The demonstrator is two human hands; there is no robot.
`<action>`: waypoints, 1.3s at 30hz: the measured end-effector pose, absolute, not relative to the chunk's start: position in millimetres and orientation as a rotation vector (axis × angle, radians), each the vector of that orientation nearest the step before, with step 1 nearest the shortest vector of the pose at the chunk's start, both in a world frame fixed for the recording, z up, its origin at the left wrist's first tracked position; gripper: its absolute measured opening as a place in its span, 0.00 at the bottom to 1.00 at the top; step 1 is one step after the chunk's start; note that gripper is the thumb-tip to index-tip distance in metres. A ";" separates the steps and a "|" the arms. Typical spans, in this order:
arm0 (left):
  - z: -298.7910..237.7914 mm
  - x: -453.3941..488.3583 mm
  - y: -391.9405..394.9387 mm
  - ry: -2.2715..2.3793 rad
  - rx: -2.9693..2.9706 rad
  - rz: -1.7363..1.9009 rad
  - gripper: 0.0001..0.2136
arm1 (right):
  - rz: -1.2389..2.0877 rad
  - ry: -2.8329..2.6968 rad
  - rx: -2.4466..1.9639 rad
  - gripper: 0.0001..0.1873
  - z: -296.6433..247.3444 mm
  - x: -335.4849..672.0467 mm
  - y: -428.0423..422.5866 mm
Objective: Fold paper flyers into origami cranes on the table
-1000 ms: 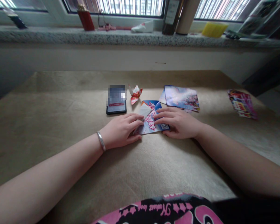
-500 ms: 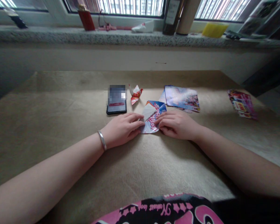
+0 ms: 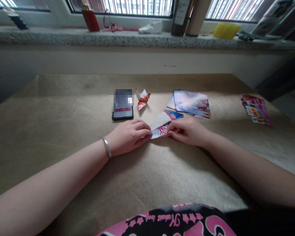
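Observation:
A partly folded sheet of printed paper (image 3: 159, 123), blue with red-and-white lettering and a pale folded flap, lies on the table between my hands. My left hand (image 3: 132, 132) has its fingers closed on the paper's left corner. On the right side, my right hand (image 3: 186, 131) pinches the lower edge between thumb and fingers, which partly cover the lettering. Just beyond the paper stands a folded red-and-white paper bird (image 3: 143, 100). To its left lies a phone (image 3: 123, 113) with a blurred screen.
A stack of printed sheets (image 3: 193, 103) lies behind my right hand. Several pink-and-red printed papers (image 3: 255, 109) are at the table's right. A granite windowsill (image 3: 127, 40) at the back holds a red container (image 3: 90, 20), a bottle (image 3: 180, 18) and a yellow object (image 3: 226, 30).
The paper has turned and its near right part is now folded inward, making a narrower, pointed shape. My right hand's fingers have drawn into a pinch; my left hand stays nearly still.

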State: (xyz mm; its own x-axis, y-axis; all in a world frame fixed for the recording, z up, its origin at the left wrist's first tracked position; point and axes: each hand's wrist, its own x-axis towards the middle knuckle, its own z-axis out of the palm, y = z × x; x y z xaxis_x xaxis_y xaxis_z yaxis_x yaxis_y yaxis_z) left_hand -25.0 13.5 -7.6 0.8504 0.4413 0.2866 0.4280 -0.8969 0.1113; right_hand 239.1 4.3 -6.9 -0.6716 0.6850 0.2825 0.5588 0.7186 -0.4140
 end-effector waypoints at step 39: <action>-13.2 -24.8 6.6 0.618 2.965 0.360 0.20 | 0.498 -2.431 -1.558 0.08 -3.1 243.6 16.3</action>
